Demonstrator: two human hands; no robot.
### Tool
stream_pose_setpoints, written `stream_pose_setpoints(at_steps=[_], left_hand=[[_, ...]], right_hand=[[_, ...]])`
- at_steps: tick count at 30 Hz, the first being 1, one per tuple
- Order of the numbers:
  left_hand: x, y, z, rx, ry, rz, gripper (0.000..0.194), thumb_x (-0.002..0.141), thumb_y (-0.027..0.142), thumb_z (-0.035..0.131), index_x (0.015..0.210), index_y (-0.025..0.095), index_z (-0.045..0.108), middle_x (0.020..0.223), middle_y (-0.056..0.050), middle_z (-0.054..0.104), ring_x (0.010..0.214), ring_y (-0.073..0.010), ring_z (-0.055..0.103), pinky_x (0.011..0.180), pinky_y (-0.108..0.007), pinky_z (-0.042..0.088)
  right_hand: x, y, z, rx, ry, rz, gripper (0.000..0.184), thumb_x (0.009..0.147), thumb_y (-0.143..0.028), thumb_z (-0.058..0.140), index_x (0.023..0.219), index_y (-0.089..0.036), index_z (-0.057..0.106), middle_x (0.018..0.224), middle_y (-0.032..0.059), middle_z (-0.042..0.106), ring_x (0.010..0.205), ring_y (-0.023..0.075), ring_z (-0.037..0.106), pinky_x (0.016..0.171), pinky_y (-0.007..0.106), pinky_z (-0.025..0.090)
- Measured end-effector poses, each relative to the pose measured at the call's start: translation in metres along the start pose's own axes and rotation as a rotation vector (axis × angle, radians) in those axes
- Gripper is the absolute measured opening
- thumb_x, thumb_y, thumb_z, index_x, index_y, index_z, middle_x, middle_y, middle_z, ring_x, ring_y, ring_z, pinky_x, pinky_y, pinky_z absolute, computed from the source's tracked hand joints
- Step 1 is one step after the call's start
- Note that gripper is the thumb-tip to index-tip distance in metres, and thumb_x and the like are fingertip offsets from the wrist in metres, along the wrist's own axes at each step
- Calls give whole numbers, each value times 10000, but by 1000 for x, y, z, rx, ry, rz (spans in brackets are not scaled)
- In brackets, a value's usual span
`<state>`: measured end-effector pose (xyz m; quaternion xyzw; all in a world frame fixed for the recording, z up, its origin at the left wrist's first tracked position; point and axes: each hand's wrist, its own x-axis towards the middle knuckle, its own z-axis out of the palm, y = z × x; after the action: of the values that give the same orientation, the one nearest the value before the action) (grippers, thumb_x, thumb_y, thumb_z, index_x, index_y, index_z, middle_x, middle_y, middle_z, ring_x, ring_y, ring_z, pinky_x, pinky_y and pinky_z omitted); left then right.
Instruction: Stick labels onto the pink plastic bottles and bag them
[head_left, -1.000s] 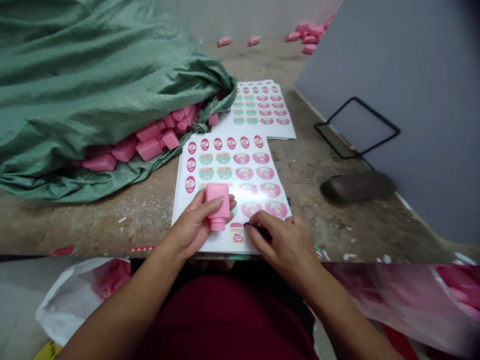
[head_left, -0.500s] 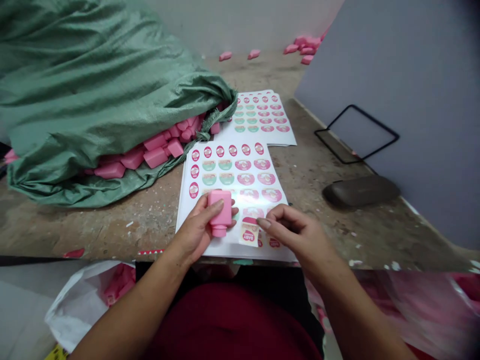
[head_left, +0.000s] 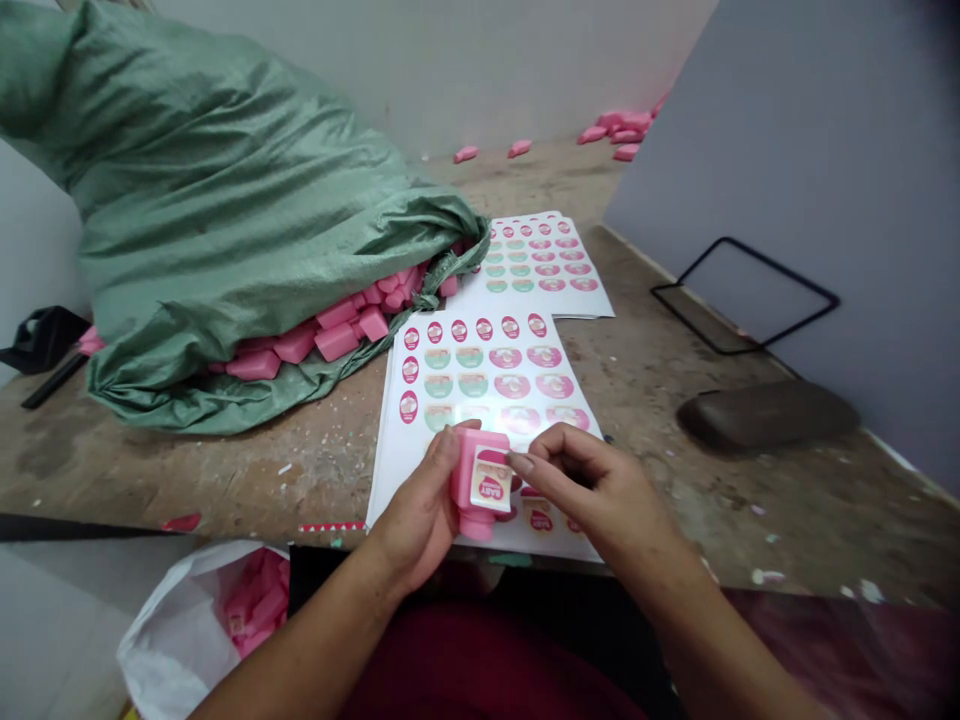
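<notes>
Gripped by my left hand (head_left: 424, 505) is a small pink bottle (head_left: 466, 478), its neck pointing down toward me. A white and pink label (head_left: 492, 480) with "BABY" printed on it lies against the bottle's face. My right hand (head_left: 581, 475) pinches the label's upper right edge between thumb and index finger. Whether the label's whole surface touches the bottle, I cannot tell. Beneath both hands lies a sticker sheet (head_left: 465, 335) bearing rows of green and pink stickers.
A green sack (head_left: 247, 220) spilling pink bottles (head_left: 337, 340) occupies the table's left side. Behind lie more sticker sheets (head_left: 551, 300). At right are a dark case (head_left: 765, 415) and a black wire frame (head_left: 780, 335). A white bag (head_left: 169, 620) with pink bottles hangs below the front edge.
The label in my right hand has come onto the bottle's face. My left hand has turned the bottle and shifted right. The camera view has shifted too.
</notes>
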<state>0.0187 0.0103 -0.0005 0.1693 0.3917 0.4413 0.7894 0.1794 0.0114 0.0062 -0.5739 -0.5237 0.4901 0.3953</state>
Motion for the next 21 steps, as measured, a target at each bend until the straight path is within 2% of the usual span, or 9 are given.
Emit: stream_pose_setpoints(at_steps=[4,7,9,12,14,17,19,21], left_hand=[[-4,0,-1,38,-27,5,518,822,547,689,1174,183,576,1125,-101,657,971,-230,656,799,-365,570],[-7,2,-1,107,-35,8,434,817,405,738,1163,199,576,1060,-55,651,905,-172,643,776,-308,559],[-9,3,0,153,-38,-1,393,800,303,753,1136,196,581,1035,-41,646,870,-146,637,768,-287,552],[-10,3,2,186,-44,-40,413,759,273,768,1111,183,573,1045,-61,655,864,-171,661,742,-307,558],[-12,4,-1,227,-44,-58,456,722,276,789,1107,183,562,1044,-77,671,867,-197,679,708,-304,554],[-25,17,-23,343,-3,-50,460,694,348,800,1051,177,566,990,-92,704,829,-202,691,664,-273,527],[-47,37,-51,459,74,-38,442,720,485,749,979,171,575,885,-84,715,746,-185,679,642,-262,504],[-81,65,-85,675,152,-38,469,737,600,678,922,175,601,796,-59,707,688,-172,650,636,-259,485]], right_hand=[[2,6,2,-20,44,-14,332,775,-490,675,643,-227,521,518,-58,494,414,89,415,380,217,326],[2,10,2,-125,36,-55,324,791,-498,657,655,-229,540,551,-38,533,465,112,466,437,237,374],[2,11,2,-234,120,-110,314,794,-497,649,659,-229,557,578,-23,553,523,131,493,503,257,402],[2,12,2,-330,279,-182,291,803,-491,629,679,-232,579,606,-17,565,565,142,502,555,271,400],[2,13,1,-305,292,-195,290,815,-494,614,693,-234,580,606,-21,563,564,141,510,556,270,402],[3,17,-2,-276,228,-188,331,801,-534,612,662,-236,576,566,-21,552,522,142,512,512,265,412],[4,24,-5,-291,186,-174,367,777,-579,615,642,-238,595,554,-11,574,504,153,535,483,267,430],[7,36,-10,-314,152,-147,401,760,-634,614,664,-245,631,569,-1,611,509,172,580,467,270,457]])
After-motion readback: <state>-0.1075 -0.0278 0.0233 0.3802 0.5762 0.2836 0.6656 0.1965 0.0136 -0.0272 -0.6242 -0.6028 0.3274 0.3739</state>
